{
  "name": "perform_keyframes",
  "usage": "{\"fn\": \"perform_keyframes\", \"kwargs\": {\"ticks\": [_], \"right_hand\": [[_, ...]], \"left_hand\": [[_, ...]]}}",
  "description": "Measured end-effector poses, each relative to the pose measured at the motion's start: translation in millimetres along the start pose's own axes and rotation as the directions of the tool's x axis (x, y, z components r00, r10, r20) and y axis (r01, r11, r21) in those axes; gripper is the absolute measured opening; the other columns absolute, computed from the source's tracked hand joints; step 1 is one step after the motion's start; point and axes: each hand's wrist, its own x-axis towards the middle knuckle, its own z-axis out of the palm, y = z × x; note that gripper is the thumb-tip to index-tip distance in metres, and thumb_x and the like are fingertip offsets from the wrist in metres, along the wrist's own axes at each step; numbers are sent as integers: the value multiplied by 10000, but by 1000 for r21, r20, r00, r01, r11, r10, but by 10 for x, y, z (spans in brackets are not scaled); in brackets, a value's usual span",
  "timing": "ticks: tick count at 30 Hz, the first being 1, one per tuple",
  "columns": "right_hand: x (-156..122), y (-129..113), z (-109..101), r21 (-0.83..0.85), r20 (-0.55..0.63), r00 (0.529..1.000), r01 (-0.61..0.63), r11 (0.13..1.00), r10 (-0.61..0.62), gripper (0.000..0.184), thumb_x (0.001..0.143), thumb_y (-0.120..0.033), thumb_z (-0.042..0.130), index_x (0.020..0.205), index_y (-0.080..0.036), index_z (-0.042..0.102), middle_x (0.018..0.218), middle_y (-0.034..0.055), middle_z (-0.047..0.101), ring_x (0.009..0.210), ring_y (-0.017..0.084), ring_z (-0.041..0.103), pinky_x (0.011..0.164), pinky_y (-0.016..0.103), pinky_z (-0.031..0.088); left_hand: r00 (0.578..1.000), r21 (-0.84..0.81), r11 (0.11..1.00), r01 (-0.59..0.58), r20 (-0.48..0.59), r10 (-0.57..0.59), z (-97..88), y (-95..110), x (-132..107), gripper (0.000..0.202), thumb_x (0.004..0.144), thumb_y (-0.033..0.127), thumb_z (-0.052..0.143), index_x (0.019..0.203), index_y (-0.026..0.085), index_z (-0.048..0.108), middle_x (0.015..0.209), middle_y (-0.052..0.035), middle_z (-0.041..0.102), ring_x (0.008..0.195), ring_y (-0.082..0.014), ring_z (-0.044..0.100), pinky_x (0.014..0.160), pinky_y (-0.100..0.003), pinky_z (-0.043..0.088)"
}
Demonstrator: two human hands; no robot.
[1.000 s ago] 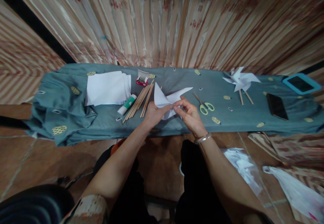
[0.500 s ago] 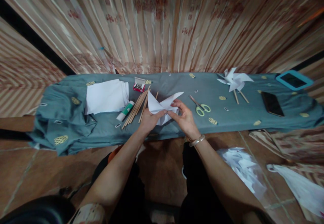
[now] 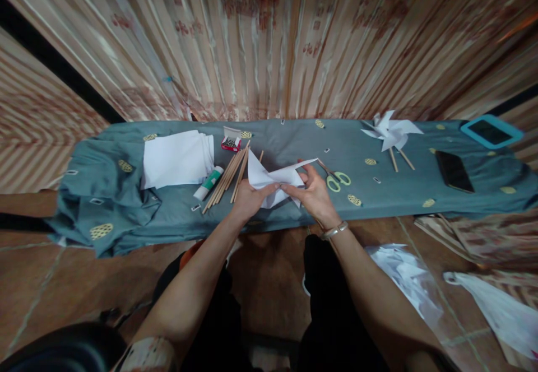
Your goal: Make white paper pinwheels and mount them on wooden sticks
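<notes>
A white sheet of paper [image 3: 269, 177], cut and partly folded into pointed flaps, is held over the near edge of the teal-covered table [image 3: 294, 136]. My left hand [image 3: 247, 198] pinches its middle from the left. My right hand [image 3: 313, 190] grips the paper's right side, fingers curled round a flap. Both hands are closed on the paper. A bundle of wooden sticks [image 3: 229, 176] lies just left of my left hand. Green-handled scissors [image 3: 336, 177] lie just right of my right hand.
A stack of white paper [image 3: 176, 159], a glue stick [image 3: 208, 183] and a small red box of pins [image 3: 231, 143] lie to the left. Finished paper pinwheels [image 3: 390, 131] on sticks, a black phone [image 3: 451, 171] and a blue-cased tablet [image 3: 491, 131] sit on the right. Paper scraps [image 3: 403, 277] litter the floor.
My right hand has shifted a little to the right along the paper and pulled a flap over. The view dropped slightly between the earliest frame and now.
</notes>
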Motion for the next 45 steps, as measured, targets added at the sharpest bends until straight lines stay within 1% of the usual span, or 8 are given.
{"fn": "perform_keyframes", "kwargs": {"ticks": [3,8,15,20,28,31,37,45], "right_hand": [[-7,-23,-11,-2,5,1000,-12,1000,12,849,583,-383,809,1311,-216,405,885,8,719,725,198,684,697,340,561],[-10,-42,-11,2,32,999,-22,1000,22,844,591,-395,802,1318,-207,417,864,10,723,715,203,684,708,355,562],[-16,-28,37,44,9,1000,-4,999,4,784,588,-328,779,1284,-186,447,853,12,734,673,189,671,685,339,554],[-14,21,45,-35,-17,999,38,999,-38,720,624,-326,748,1275,-191,471,818,2,728,652,184,661,663,329,546],[36,125,11,-187,-63,989,117,975,-131,649,664,-314,737,1267,-220,516,881,21,728,775,207,680,730,346,545],[33,117,19,-210,-69,987,129,969,-147,642,664,-307,736,1265,-224,523,901,27,730,784,212,679,727,348,546],[-14,48,66,-247,-54,990,110,963,-127,592,691,-317,700,1251,-236,525,822,-5,727,666,191,653,647,328,534],[-6,62,93,-265,-70,986,129,955,-153,556,692,-318,704,1222,-249,550,881,5,734,784,213,684,748,354,549]], "left_hand": [[1000,11,1000,7,-16,-7,7,8,-7,335,533,352,834,742,124,705,725,-39,714,648,-158,635,635,-266,520],[1000,-9,1000,6,-10,-6,27,30,-12,365,508,359,840,756,125,710,760,-50,729,690,-177,653,673,-287,539],[1000,-11,1000,-17,-9,17,33,10,-15,318,546,342,819,766,139,710,741,-27,723,683,-165,650,680,-279,533],[999,8,1000,-4,-38,4,49,2,-9,329,539,356,810,765,140,709,758,-36,734,725,-191,662,680,-285,535],[992,45,999,15,-123,-9,73,41,-20,279,511,327,796,685,138,687,675,-18,707,639,-167,627,603,-255,510],[989,81,996,31,-149,-19,74,46,-21,234,523,292,768,684,139,693,664,-19,704,643,-174,632,595,-255,504],[979,90,993,73,-196,-54,79,67,-27,195,520,238,756,675,135,698,656,-24,701,634,-185,636,584,-262,499],[979,118,992,42,-201,-17,49,13,-34,196,561,264,753,706,137,721,654,-20,704,631,-191,651,585,-265,496]]}}
